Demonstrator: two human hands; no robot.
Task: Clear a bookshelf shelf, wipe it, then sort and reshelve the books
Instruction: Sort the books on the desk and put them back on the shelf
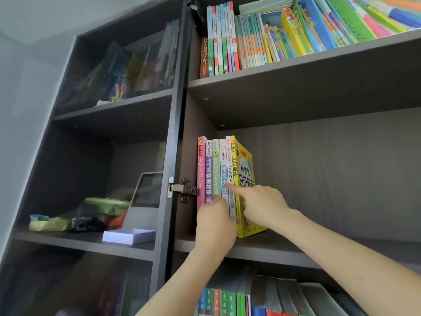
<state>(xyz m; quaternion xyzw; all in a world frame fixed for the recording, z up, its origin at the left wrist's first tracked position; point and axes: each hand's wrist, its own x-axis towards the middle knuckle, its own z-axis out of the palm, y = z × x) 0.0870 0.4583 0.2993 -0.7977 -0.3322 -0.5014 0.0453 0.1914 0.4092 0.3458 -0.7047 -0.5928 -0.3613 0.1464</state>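
Note:
Several upright books (224, 169) stand at the left end of the dark middle shelf (284, 249), against the cabinet's side wall. The outermost is a yellow book (245, 165) with its cover facing right. My left hand (215, 224) presses its fingers against the lower spines of the pink, purple and green books. My right hand (262, 205) reaches in from the right. Its straight index finger touches the spine of the white book (229, 156), and its other fingers are curled in front of the yellow book's cover.
The rest of the middle shelf to the right holds nothing. The shelf above (296, 62) and the shelf below (262, 299) are packed with books. A glass door (173, 156) stands open on the left, in front of shelves with a tablet, a white box (128, 236) and clutter.

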